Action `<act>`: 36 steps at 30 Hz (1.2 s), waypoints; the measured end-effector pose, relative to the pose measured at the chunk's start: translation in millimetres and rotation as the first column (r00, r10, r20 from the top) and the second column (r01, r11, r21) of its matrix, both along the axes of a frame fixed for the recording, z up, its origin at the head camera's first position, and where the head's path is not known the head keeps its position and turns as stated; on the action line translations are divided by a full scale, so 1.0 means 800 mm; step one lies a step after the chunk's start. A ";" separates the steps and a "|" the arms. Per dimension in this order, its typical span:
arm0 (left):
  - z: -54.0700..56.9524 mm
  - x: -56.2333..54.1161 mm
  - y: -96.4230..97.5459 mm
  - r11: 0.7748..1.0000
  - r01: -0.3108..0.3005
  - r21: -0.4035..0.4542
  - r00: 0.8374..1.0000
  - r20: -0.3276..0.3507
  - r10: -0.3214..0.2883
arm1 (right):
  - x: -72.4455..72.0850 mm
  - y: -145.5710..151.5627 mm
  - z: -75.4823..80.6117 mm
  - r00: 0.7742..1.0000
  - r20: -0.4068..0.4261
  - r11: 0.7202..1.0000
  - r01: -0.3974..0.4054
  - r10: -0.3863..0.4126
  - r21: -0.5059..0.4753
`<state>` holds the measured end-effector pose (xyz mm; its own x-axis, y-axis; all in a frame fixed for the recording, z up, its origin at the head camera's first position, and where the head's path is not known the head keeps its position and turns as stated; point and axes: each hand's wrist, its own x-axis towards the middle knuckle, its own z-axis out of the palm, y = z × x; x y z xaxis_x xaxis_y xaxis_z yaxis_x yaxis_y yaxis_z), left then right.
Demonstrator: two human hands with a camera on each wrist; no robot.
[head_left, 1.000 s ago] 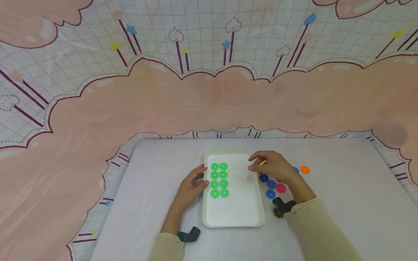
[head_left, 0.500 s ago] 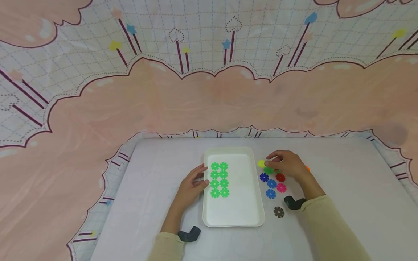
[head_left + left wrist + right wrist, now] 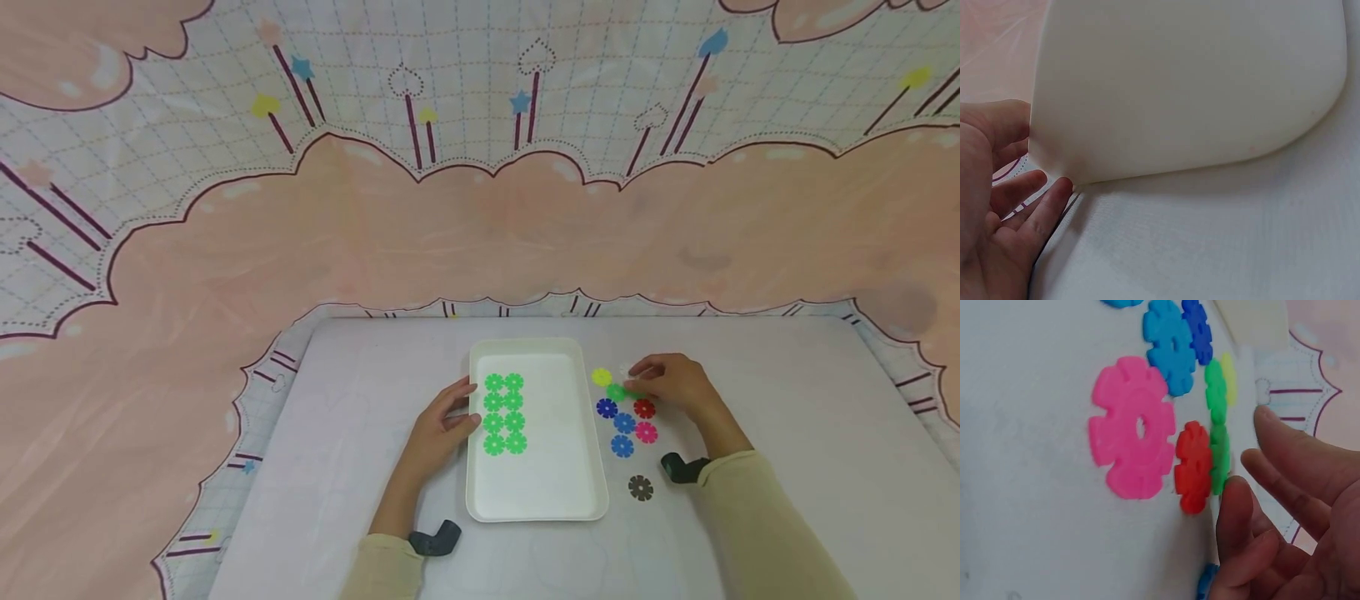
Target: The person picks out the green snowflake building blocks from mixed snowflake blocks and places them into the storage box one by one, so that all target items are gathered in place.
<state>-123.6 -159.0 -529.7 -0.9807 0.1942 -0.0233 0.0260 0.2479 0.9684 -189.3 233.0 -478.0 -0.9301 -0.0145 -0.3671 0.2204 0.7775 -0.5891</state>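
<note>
My left hand rests against the left edge of a white rectangular tray; in the left wrist view its fingertips touch the tray's outer wall. Two columns of green snowflake discs lie flat in the tray's left half. On the right, my right hand reaches in over loose discs, thumb and fingers apart. In the right wrist view a fingertip is close to a green disc, beside a red disc. Whether it touches is unclear.
Right of the tray lie a yellow disc, a dark blue disc, lighter blue discs, a pink disc and, nearer, a brown disc. The tray's right wall stands between these and its inside.
My right hand has moved right from beside the tray's edge, leaving a yellow disc uncovered on the table, and now hovers at the green discs. The left hand and tray stay put.
</note>
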 end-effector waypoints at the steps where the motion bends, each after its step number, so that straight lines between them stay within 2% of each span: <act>1: 0.000 0.000 0.000 1.000 0.000 -0.001 1.000 0.001 0.000 | 0.001 0.001 0.000 1.000 0.001 1.000 -0.007 0.007 -0.001; 10: -0.002 0.000 0.000 1.000 -0.012 -0.017 1.000 0.007 0.012 | 0.003 0.004 -0.004 0.999 0.036 1.000 0.007 -0.006 -0.030; 17: -0.003 0.001 -0.001 1.000 -0.008 0.003 1.000 0.006 0.008 | 0.003 0.003 -0.009 0.999 0.026 0.999 0.022 -0.021 -0.024; 36: -0.002 0.000 0.000 1.000 -0.011 -0.016 1.000 -0.005 0.011 | 0.001 0.010 -0.017 1.000 0.006 0.999 0.028 -0.028 -0.019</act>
